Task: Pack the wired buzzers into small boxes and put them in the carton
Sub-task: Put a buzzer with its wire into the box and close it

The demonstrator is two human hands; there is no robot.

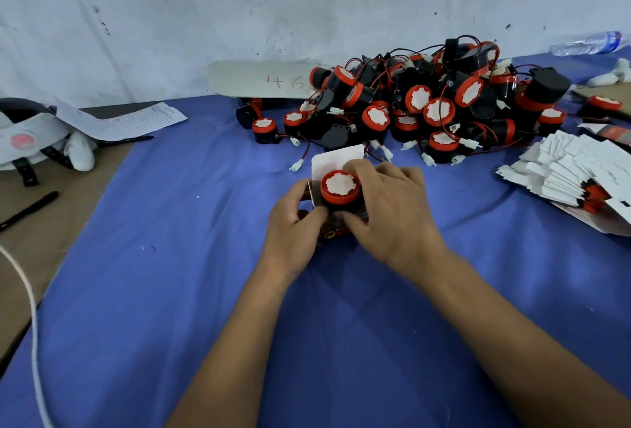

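A black buzzer with a red rim and white top [340,185] sits in the mouth of a small red and black box [336,231], whose white flap [336,159] stands open behind it. My left hand [293,223] grips the box from the left side. My right hand [392,209] curls round the buzzer and the box's right side. A large heap of wired buzzers [426,103] lies just beyond, against the wall. No carton is in view.
A fan of flat, unfolded small boxes [573,175] lies at the right. A blue cloth [205,274] covers the table. A cardboard piece marked "46" [259,81] leans on the wall. Left are a pen [29,211], a paper sheet [119,122] and a headset [30,134]. A water bottle [587,43] lies far right.
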